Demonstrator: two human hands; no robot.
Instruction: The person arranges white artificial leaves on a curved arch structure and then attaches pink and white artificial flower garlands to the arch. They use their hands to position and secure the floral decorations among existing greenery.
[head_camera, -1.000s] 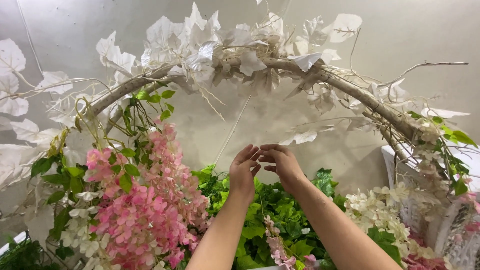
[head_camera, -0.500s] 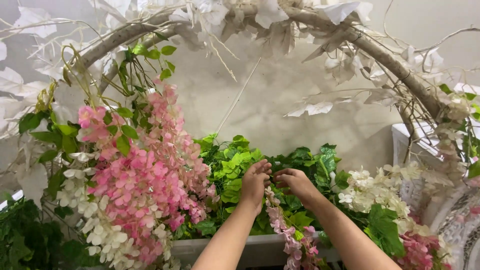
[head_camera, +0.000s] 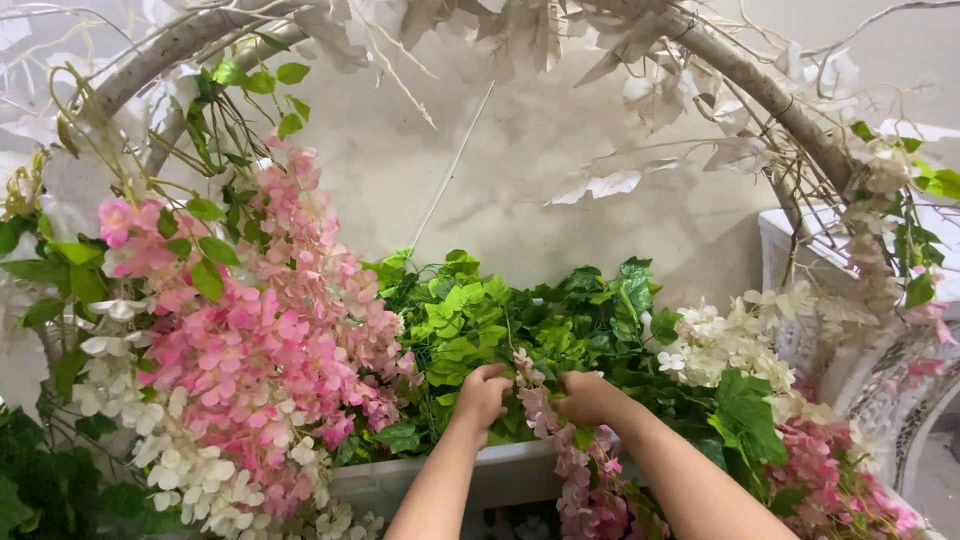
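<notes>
My left hand (head_camera: 482, 396) and my right hand (head_camera: 588, 397) are low in the middle of the view, both closed in the green leaves (head_camera: 520, 320). Between them hangs a strand of pink flowers (head_camera: 570, 460), which my right hand grips near its top; my left hand's fingers are curled on leaves or a stem right beside the strand. The strand trails down over the rim of a white planter box (head_camera: 400, 482).
A white branch arch (head_camera: 760, 85) with pale paper leaves spans overhead. A large cluster of pink and white flowers (head_camera: 260, 350) hangs at the left. White flowers (head_camera: 725, 340) and more pink ones (head_camera: 830, 470) fill the right, by a white carved stand (head_camera: 890, 400).
Both hands have come down from the arch's height into the green leaves and closed around the pink strand. The view has tilted downward.
</notes>
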